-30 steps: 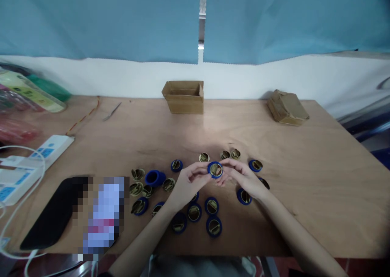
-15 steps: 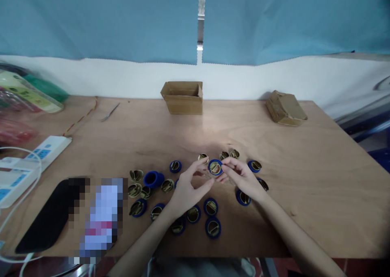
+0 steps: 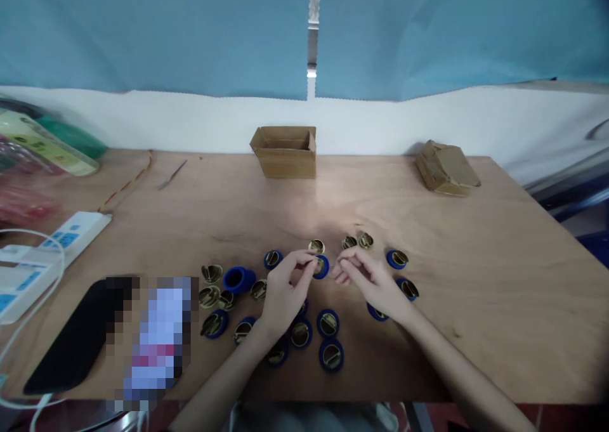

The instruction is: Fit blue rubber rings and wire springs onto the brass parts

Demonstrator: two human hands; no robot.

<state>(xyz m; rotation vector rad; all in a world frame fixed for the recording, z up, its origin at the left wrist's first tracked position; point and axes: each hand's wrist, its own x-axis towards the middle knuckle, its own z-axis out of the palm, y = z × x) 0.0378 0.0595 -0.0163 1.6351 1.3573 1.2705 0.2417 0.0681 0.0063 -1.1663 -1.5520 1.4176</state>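
Note:
My left hand (image 3: 288,292) is closed, thumb and fingertips pinching a round blue-rimmed brooch (image 3: 322,267), partly hidden by the fingers. Just right of it is my right hand (image 3: 371,278), its fingers curled together and apart from the brooch; whether anything small sits in them cannot be made out. Around both hands lie similar blue-rimmed brooches (image 3: 328,323) with a gold bar across the back. Bare gold round pieces (image 3: 365,240) rest beyond the hands, and more lie to the left. A hollow blue cylinder (image 3: 238,280) is left of my left hand.
An open cardboard box (image 3: 288,163) stands against the back wall, with another carton (image 3: 447,169) to the right. Tweezers (image 3: 172,174) lie at back left. A power strip (image 3: 76,238), a black device (image 3: 78,337) and a blurred-out phone (image 3: 157,337) occupy the left side.
The brooch has gone from my right fingertips into my left hand's pinch, shifting slightly left. The right fingers have come away from it and curled in.

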